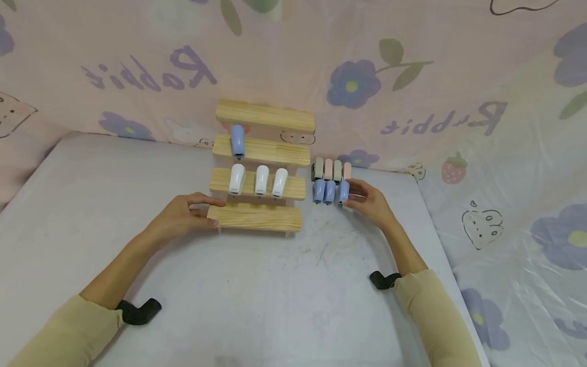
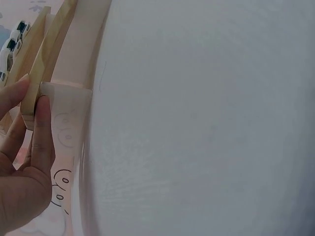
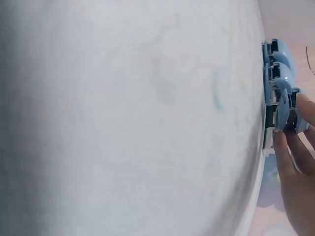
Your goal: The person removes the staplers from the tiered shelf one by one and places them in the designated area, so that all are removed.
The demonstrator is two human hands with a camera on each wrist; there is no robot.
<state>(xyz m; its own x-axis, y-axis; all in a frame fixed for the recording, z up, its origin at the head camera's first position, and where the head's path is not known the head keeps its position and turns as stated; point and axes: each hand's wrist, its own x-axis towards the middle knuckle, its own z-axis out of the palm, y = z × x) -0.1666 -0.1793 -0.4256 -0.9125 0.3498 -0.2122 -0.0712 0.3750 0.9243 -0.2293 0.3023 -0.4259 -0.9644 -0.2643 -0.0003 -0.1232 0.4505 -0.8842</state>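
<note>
A stepped wooden display shelf (image 1: 257, 217) stands at the middle back, with a blue stapler (image 1: 238, 140) on an upper step and three white staplers (image 1: 262, 179) on the step below. My left hand (image 1: 185, 216) pinches the left end of its lowest board (image 2: 37, 93) between thumb and fingers. To the right of the shelf, my right hand (image 1: 370, 203) holds a small blue stapler (image 1: 343, 192) by thumb and fingertips; its black and metal inner parts show in the right wrist view. Two more blue staplers (image 1: 324, 191) stand just left of it.
Behind the blue staplers is a row of green and pink staplers (image 1: 328, 169). The white tabletop (image 1: 257, 295) meets a printed cloth backdrop (image 1: 275, 61) at the back and right. A black curved piece (image 1: 141, 312) sits at each wrist.
</note>
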